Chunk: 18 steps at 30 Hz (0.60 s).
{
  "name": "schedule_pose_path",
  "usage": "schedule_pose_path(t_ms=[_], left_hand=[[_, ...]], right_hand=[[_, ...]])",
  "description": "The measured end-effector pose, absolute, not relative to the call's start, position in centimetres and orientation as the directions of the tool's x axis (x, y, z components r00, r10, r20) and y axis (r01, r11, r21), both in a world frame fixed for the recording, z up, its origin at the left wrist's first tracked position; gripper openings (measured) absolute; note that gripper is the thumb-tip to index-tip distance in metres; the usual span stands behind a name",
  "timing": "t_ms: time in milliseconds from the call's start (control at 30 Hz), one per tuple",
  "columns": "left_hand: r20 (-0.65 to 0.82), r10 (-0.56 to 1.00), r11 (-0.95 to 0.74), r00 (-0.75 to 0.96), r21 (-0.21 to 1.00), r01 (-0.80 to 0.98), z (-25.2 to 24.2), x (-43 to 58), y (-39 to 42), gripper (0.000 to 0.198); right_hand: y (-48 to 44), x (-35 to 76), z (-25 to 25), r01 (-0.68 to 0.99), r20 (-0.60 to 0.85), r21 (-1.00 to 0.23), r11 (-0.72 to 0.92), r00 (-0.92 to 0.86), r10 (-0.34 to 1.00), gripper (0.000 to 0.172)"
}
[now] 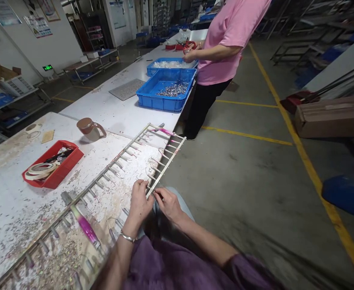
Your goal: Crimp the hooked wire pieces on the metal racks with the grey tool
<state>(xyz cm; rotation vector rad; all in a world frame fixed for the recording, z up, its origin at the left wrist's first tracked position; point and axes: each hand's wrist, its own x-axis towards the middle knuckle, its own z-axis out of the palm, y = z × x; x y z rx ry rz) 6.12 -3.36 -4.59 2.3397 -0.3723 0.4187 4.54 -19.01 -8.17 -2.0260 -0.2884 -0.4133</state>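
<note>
A long metal rack [93, 183] with many short pegs and thin wire hooks lies slantwise over the table's edge, with pink-stained crossbars. My left hand [140, 201] is at the rack's near rail, its fingers bent and pressed around the rail and a peg. Just right of it, my right hand [168, 204] has thumb and fingertips pinched together at the outer side of the same rail. Whatever is between those fingertips is too small to name. Several wire hooks hang from the pegs beside my left hand.
A red bin [52, 165] with tape rolls and a brown mug [90, 129] stand left on the table [104, 108]. Farther up are a blue crate [161, 105] of small metal parts and another crate. A person in pink [225, 48] stands at the table's right side.
</note>
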Motion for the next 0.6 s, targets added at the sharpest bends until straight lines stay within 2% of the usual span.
schedule_pose_path(t_ms=[400, 600], left_hand=[[0.399, -0.154, -0.702, 0.904, 0.6, -0.384, -4.67, 6.19, -3.27, 0.048], [0.401, -0.147, -0.708, 0.904, 0.596, -0.38, -4.69, 6.16, -3.31, 0.047]], right_hand=[[-18.53, 4.64, -8.62, 0.452, 0.523, -0.747, -0.487, 0.852, -0.013, 0.024], [-18.79, 4.74, -8.81, 0.481, 0.562, -0.697, -0.531, 0.827, 0.011, 0.02]])
